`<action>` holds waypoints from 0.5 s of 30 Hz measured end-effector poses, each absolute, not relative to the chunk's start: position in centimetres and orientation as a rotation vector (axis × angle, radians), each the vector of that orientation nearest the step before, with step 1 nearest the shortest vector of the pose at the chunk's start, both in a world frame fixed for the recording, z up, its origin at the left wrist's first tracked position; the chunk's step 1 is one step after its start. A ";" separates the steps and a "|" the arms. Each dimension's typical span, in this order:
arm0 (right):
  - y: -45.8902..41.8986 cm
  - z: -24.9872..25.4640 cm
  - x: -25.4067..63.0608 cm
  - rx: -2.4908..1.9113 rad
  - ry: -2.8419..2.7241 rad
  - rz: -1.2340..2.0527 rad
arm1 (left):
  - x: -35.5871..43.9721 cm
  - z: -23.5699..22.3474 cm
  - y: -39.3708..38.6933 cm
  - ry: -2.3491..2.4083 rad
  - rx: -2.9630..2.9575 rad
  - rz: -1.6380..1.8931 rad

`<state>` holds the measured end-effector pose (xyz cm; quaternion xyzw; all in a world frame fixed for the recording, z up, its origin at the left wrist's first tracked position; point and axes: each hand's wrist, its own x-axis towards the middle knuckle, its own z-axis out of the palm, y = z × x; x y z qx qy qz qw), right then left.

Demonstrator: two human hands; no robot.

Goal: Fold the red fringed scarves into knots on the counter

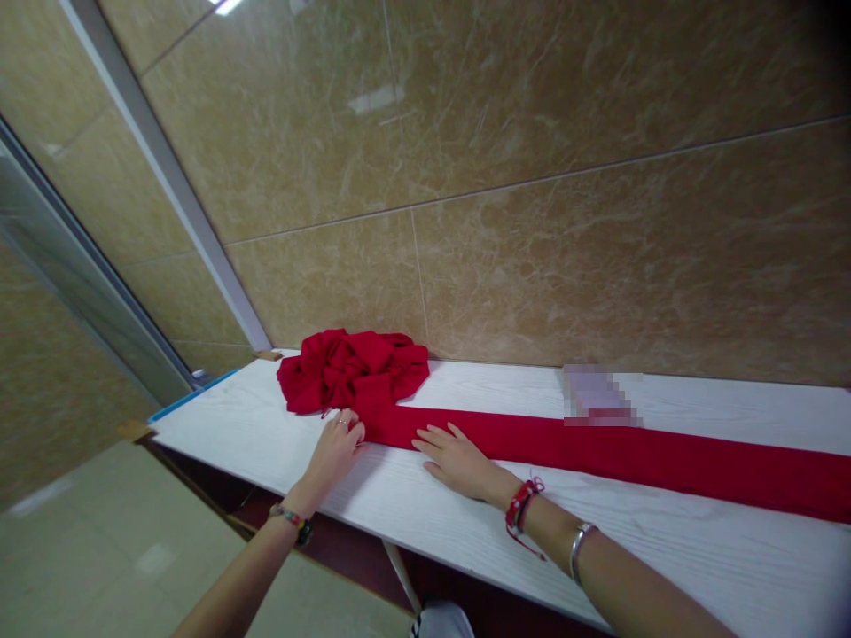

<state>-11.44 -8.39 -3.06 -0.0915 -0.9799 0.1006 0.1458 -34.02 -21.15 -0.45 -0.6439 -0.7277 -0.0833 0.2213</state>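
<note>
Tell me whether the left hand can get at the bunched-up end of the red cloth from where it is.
Probably yes. The left hand already rests at the edge of the bunched red cloth, with only bare white tabletop around it. The right hand lies flat further along the strip, out of the way.

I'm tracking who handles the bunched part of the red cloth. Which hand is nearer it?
Left. The left hand rests at the edge of the bunched red cloth; the right hand lies farther along, on the flat strip.
</note>
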 end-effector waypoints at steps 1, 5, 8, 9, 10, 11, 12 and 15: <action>-8.4 -3.0 -11.4 -0.262 -2.823 0.290 | -33.9 -0.5 -21.3 -1.977 -1.811 -0.232; -8.5 -3.0 -11.4 -0.269 -2.817 0.288 | -33.8 -0.7 -21.2 -1.922 -1.870 -0.249; -8.5 -2.9 -11.4 -0.268 -2.813 0.295 | -34.1 -0.6 -20.5 -1.913 -1.875 -0.232; -8.4 -2.9 -11.4 -0.268 -2.812 0.301 | -34.3 -0.5 -20.2 -1.905 -1.877 -0.226; -8.4 -2.9 -11.4 -0.270 -2.812 0.308 | -34.4 -0.3 -20.0 -1.897 -1.879 -0.224; -8.4 -2.9 -11.4 -0.272 -2.812 0.318 | -34.6 -0.2 -19.7 -1.888 -1.881 -0.223; -8.4 -2.8 -11.4 -0.275 -2.812 0.329 | -34.7 0.0 -19.4 -1.880 -1.880 -0.226; -8.1 -2.9 -11.5 -0.285 -2.803 0.361 | -35.2 0.4 -18.7 -1.868 -1.885 -0.231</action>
